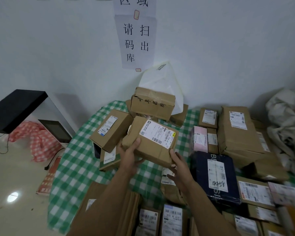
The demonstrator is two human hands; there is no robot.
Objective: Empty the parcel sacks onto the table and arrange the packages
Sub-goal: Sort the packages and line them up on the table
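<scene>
The left hand (129, 157) is gripping a brown parcel (150, 143), fingers clamped under its left end, thumb on top. The right hand (180, 167) is clasping its near corner. It is hanging above the checked worktop (75, 167), before stacked boxes (152, 103).

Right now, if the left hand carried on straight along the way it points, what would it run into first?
The left hand grips the labelled parcel; carried on, that would probably meet the handwritten box stacked behind, though depth is unclear.
</scene>
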